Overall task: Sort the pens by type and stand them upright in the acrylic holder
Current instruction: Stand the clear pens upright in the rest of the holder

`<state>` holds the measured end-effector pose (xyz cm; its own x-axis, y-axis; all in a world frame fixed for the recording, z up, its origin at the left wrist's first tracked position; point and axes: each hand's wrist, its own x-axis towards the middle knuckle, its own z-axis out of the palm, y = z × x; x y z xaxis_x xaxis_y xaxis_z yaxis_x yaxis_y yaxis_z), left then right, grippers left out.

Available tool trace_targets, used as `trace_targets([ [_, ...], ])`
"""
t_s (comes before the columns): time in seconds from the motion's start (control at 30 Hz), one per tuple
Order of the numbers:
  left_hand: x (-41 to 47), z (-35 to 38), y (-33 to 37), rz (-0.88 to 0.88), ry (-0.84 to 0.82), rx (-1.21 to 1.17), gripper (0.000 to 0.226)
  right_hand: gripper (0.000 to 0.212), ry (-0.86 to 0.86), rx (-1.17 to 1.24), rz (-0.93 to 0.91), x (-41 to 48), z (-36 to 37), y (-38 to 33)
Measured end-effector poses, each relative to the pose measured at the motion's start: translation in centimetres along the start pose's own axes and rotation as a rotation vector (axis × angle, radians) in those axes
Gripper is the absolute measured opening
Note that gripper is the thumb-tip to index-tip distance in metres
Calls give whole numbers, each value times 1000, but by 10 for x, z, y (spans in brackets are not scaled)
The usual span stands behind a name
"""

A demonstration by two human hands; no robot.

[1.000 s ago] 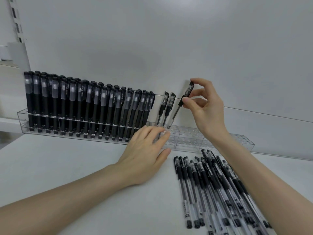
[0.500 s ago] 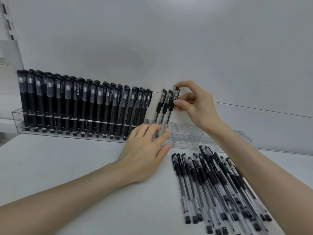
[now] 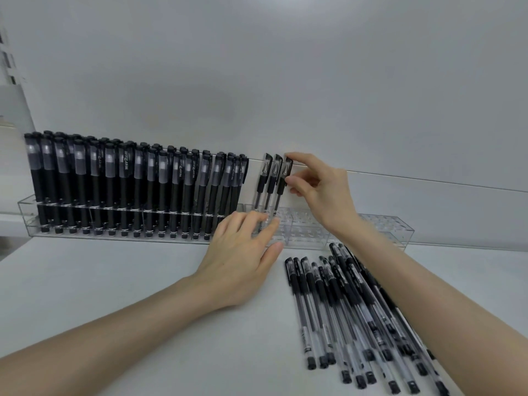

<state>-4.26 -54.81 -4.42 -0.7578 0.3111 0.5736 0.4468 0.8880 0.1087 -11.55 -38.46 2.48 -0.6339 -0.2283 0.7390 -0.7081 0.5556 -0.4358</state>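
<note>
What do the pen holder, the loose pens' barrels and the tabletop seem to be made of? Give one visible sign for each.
The holder: glossy clear plastic, likely acrylic; pens show through its walls. The loose pens: transparent plastic barrels, refills visible inside; opaque black caps. The tabletop: smooth matte white, perhaps laminate; unclear.

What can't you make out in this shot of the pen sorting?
1. Head view: lower ends of the three standing clear pens hide behind the left hand fingers; seating in the acrylic holder unclear.
2. Head view: loose pens partly under the right forearm, cut by the bottom edge; uncountable.
3. Head view: back-row black pens hidden by the front row.
4. Head view: right hand covers part of the rightmost clear pen.
</note>
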Motion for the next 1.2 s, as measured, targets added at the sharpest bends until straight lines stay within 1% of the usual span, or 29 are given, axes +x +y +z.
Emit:
trace_targets([
  [0.1, 4, -9, 5, 3, -48, 7, 65, 38, -18, -37, -10, -3, -3, -3],
  [0.17, 8, -15, 9, -17, -95, 27, 72, 36, -20, -48, 17, -7, -8, -5],
  [0.2, 10, -17, 11, -29, -114, 37, 70, 33, -23, -54, 30, -9, -12, -6],
  [0.27, 12, -23, 18, -76, -159, 69, 56, 23, -47, -80, 44, -16, -22, -7],
  [0.33, 12, -27, 26, -118, -156, 80, 54, 16, -89, -106, 63, -27, -32, -10],
  [0.47, 0, -30, 60, -234, -140, 24, 40, 16, -235, -125, 95, -60, -62, -9],
  [0.53, -9, -30, 82, -305, -139, -32, 41, 17, -300, -109, 90, -78, -75, -6],
  [0.63, -23, -26, 113, -417, -150, -66, 46, 22, -417, -122, 65, -99, -93, 0],
  [0.73, -35, -22, 137, -511, -181, -89, 54, 40, -524, -141, 57, -116, -101, 7],
  [0.8, -39, -21, 147, -554, -200, -94, 61, 49, -569, -148, 77, -125, -102, 11],
  [0.97, -31, -25, 156, -734, -151, -307, 64, 50, -609, -133, 126, -137, -99, 18],
  [1.07, -24, -30, 150, -836, -179, -374, 73, 49, -612, -143, 122, -137, -98, 19],
  [1.1, -22, -31, 146, -864, -195, -396, 71, 49, -614, -136, 128, -137, -99, 19],
  [1.13, -21, -32, 142, -879, -208, -425, 63, 48, -614, -128, 135, -137, -99, 18],
  [1.2, -18, -35, 138, -876, -224, -491, 34, 47, -614, -120, 145, -137, -101, 16],
])
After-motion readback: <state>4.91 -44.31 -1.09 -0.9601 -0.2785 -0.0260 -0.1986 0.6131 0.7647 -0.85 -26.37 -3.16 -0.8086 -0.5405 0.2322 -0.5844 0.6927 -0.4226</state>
